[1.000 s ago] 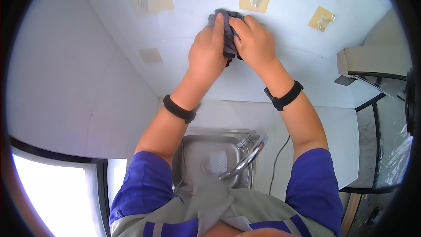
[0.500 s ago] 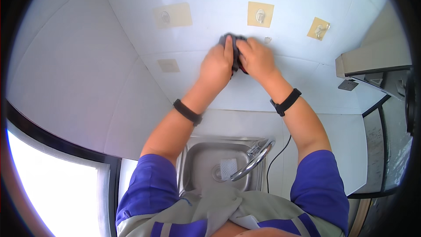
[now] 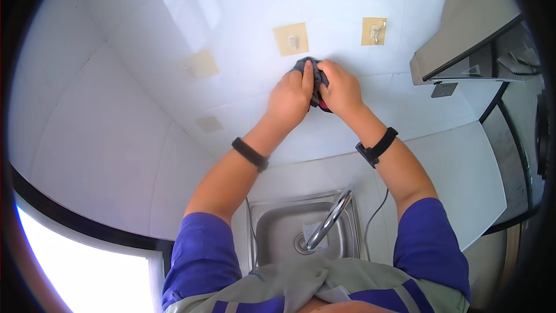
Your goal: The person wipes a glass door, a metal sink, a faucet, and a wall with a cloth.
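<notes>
A bunched dark grey cloth [image 3: 317, 81], with a bit of red at its lower edge, is gripped between both hands at the white tiled wall [image 3: 249, 69]. My left hand [image 3: 289, 96] is closed on its left side, with a finger laid up along the fold. On the other side, my right hand [image 3: 343, 89] has its fingers bent round it. Just above the cloth is a yellowish square with a clear hook [image 3: 293, 41]. To the upper right a second such hook [image 3: 376, 30] sticks to the wall. Fingertips under the cloth are partly hidden.
Below my arms is a steel sink [image 3: 272, 203] with a curved chrome tap [image 3: 331, 218] and a pale patterned piece [image 3: 322, 239] by its drain. A box-like cabinet [image 3: 446, 46] juts out at the right, above a dark wall socket [image 3: 444, 90]. A bright window [image 3: 75, 261] lies at lower left.
Both hands, still on the cloth, have moved rightward along the wall, from lower left of the middle hook to its lower right. The whole view has turned. A small wall mark is now covered.
</notes>
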Action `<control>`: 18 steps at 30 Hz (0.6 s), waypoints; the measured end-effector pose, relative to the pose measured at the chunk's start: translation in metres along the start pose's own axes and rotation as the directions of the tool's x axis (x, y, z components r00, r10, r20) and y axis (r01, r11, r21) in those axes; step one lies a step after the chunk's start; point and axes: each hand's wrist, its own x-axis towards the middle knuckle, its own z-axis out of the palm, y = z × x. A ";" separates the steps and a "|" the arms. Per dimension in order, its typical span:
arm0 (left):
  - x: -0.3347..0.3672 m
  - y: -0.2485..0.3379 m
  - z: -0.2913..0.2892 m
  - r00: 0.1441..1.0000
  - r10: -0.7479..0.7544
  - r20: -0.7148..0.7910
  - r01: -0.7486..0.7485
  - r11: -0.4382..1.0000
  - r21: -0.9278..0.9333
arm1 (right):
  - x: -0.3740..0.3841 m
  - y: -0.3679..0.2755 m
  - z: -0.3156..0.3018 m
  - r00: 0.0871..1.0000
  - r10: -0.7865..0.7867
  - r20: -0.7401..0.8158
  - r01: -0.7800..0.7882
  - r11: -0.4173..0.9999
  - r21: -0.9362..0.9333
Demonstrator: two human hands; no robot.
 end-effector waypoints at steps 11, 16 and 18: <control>0.034 0.029 -0.003 0.995 -0.078 -0.056 0.083 0.993 0.082 | 0.019 0.006 -0.008 0.977 0.043 -0.208 -0.064 0.994 -0.094; 0.023 0.035 -0.005 0.977 -0.065 0.201 0.073 0.997 -0.032 | 0.002 0.007 -0.023 0.976 0.217 -0.012 -0.216 0.976 0.019; 0.051 0.041 -0.024 0.975 -0.208 0.082 0.218 0.966 -0.142 | 0.031 0.004 -0.033 0.982 0.092 -0.165 -0.072 0.990 0.123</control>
